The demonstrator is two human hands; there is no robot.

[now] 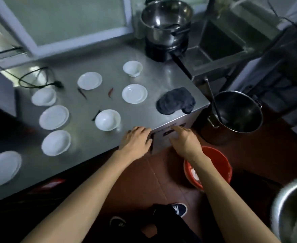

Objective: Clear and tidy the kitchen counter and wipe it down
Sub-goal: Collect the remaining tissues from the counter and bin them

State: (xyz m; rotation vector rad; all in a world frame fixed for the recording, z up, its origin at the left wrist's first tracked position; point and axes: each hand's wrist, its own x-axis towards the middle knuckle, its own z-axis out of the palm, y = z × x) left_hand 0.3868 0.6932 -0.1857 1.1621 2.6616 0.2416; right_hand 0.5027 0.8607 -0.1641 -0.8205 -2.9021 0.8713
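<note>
Pretty blurry tbh, plate (pixel 3 168) far left of left hand cut off by edge. Left hand (pixel 137 139) flat on counter (pixel 161 81) edge, fingers relaxed, holding nothing. Right hand (pixel 185 137) loose over corner, forefinger out, empty; contact unclear. Rag (pixel 175 101) dark, crumpled, just beyond right hand. Nearest bowl (pixel 107 119) just past left hand.

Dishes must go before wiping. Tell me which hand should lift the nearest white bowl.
Left. The left hand rests on the counter edge right beside the white bowl; the right hand sits farther off, past the corner.
</note>
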